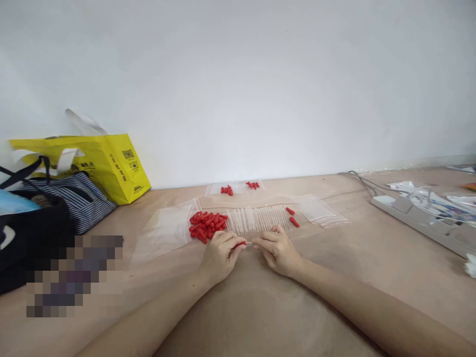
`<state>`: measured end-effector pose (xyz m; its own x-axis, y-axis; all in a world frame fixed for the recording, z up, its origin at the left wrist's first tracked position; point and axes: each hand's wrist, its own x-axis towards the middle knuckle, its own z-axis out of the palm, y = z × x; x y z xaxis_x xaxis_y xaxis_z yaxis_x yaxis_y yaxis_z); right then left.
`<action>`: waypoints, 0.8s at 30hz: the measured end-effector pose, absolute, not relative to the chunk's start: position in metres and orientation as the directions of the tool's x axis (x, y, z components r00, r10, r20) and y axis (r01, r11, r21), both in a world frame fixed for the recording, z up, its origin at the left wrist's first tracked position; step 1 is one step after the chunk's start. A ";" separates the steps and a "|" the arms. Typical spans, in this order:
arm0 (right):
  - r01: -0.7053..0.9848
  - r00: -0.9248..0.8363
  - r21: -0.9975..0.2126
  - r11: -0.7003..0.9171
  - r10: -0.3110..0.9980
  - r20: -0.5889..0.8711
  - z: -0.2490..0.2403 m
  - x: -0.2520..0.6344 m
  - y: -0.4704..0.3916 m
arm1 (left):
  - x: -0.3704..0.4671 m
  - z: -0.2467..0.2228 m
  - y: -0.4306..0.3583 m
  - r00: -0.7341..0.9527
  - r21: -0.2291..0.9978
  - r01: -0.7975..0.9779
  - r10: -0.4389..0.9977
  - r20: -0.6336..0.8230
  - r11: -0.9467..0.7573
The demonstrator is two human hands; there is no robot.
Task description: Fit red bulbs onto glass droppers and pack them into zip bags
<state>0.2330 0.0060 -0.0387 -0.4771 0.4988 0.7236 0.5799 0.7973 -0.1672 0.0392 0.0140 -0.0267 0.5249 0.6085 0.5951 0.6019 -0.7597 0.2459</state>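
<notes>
My left hand (220, 252) pinches a red rubber dropper bulb (241, 243) between thumb and fingers. From the other side, my right hand (278, 252) pinches a thin clear dropper tube (249, 243), whose end meets the bulb's mouth; how far in it sits is hidden by the fingers. Just beyond my left hand lies a pile of red bulbs (208, 224). A row of clear tubes (256, 218) lies side by side behind both hands. At that row's right end are two red bulbs (292, 216), which look fitted on tubes.
Clear zip bags (167, 225) lie flat left of the pile, with another bag (322, 210) at right. Farther back, more red bulbs (226, 190) lie on plastic. A yellow bag (122, 168) and striped bag (85, 201) stand left. A power strip (416, 225) with cables lies right.
</notes>
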 end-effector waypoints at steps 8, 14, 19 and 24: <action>0.558 -0.510 -0.182 0.810 0.508 0.694 -0.037 0.236 0.007 | 0.043 -0.025 0.013 0.562 0.223 0.582 0.585 0.584 -0.782; 0.540 -0.532 -0.195 0.819 0.511 0.675 -0.040 0.235 0.011 | 0.044 -0.025 0.013 0.570 0.222 0.579 0.584 0.577 -0.784; 0.553 -0.523 -0.231 0.801 0.549 0.652 -0.038 0.240 0.015 | 0.038 -0.023 0.016 0.554 0.231 0.608 0.613 0.563 -0.760; 0.586 -0.519 -0.222 0.779 0.571 0.636 -0.038 0.243 0.015 | 0.031 -0.023 0.019 0.558 0.205 0.623 0.612 0.560 -0.755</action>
<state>0.2434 0.0148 -0.0376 -0.5185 0.5710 0.6365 0.5861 0.7794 -0.2217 0.0308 0.0194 -0.0229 0.5582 0.6123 0.5599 0.6229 -0.7551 0.2046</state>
